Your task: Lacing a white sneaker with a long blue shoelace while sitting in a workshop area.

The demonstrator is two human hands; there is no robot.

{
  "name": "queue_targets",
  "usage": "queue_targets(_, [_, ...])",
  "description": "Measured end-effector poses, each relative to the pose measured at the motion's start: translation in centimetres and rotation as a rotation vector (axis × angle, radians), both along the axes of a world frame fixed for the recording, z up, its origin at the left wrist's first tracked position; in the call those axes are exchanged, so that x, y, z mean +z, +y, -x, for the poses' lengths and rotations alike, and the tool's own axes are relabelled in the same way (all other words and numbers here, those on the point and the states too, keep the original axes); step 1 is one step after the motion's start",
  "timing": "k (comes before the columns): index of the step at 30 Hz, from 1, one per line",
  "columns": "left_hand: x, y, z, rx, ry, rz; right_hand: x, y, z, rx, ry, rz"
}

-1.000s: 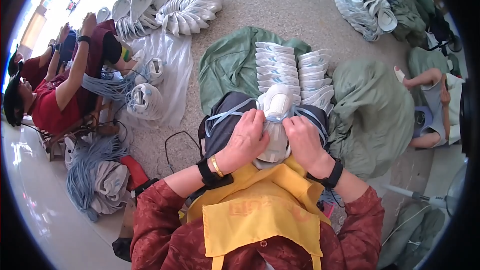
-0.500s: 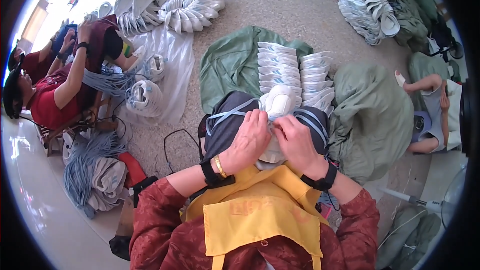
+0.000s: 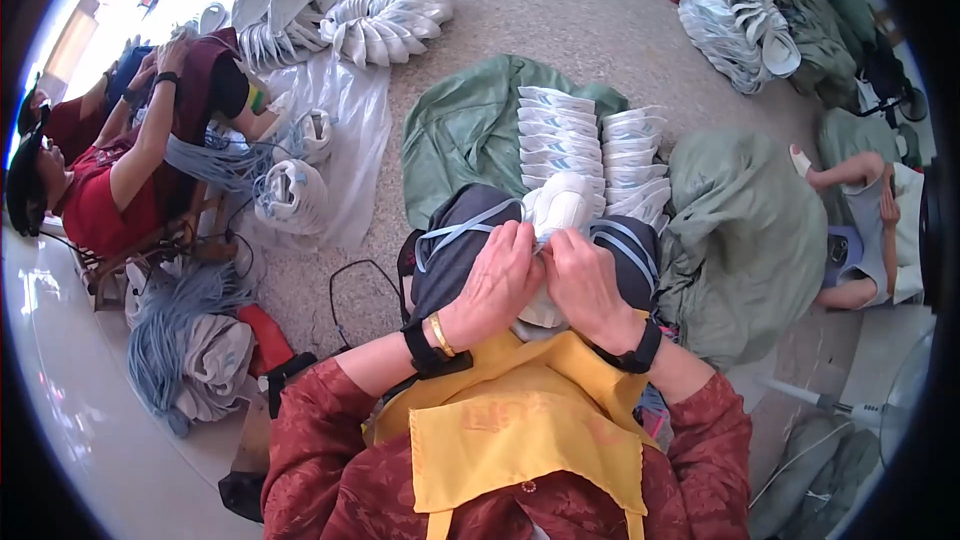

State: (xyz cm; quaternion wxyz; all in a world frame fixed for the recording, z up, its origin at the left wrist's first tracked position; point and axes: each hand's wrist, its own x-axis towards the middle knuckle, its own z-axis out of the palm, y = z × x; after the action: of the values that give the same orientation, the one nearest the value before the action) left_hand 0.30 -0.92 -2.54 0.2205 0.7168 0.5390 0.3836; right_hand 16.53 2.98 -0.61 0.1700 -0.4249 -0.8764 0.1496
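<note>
Between my knees sits a white shoe upper (image 3: 562, 202), its rounded toe pointing away from me. My left hand (image 3: 500, 275) and my right hand (image 3: 588, 282) meet over its lacing area, thumbs and fingertips pinched together. A bit of light blue shoelace shows at the fingertips, so both hands seem closed on it. One loose blue lace (image 3: 462, 230) lies across my left thigh, and another blue lace (image 3: 632, 250) drapes over my right thigh. The middle of the upper is hidden under my hands. Its heel end lies by my yellow apron (image 3: 530, 440).
Beyond my knees, stacked white shoe uppers (image 3: 556, 130) rest on a green cloth (image 3: 455, 125). A green sack (image 3: 745, 240) bulges at right. Co-workers sit left and right. Bundled blue laces (image 3: 185, 315) and more uppers (image 3: 390, 15) lie on the floor; a fan (image 3: 868, 412) stands lower right.
My right hand and wrist have shifted slightly inward, still pinching beside my left hand. The co-worker at left has moved their hands closer together. The shoe upper stays in place.
</note>
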Motion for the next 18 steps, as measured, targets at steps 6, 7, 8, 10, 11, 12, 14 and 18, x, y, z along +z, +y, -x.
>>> queue_targets(6, [0.1, 0.1, 0.1, -0.019, 0.004, 0.013, -0.4, -0.4, 0.1, -0.008, 0.070, -0.028])
queue_targets(7, [0.0, 0.2, 0.1, -0.024, 0.003, 0.007, -0.4, -0.4, 0.1, -0.009, 0.063, -0.037])
queue_targets(8, [0.0, 0.2, 0.1, -0.026, 0.003, 0.008, -0.5, -0.3, 0.2, -0.010, 0.056, -0.046])
queue_targets(10, [0.1, 0.3, 0.1, -0.029, 0.005, 0.021, -0.5, -0.1, 0.2, -0.017, 0.045, -0.035])
queue_targets(11, [0.2, 0.3, 0.0, -0.032, 0.007, 0.020, -0.5, -0.1, 0.2, -0.024, 0.033, -0.025])
queue_targets(12, [0.4, 0.3, -0.1, -0.010, -0.013, 0.006, -0.4, 0.0, 0.2, -0.026, 0.034, -0.026])
queue_targets(14, [0.7, 0.5, -0.3, 0.005, -0.034, -0.011, 0.1, 0.0, -0.1, -0.015, -0.018, -0.016])
queue_targets(18, [0.6, 0.5, 0.1, 0.016, -0.064, 0.003, 3.8, -0.5, -1.9, -0.036, 0.145, 0.241])
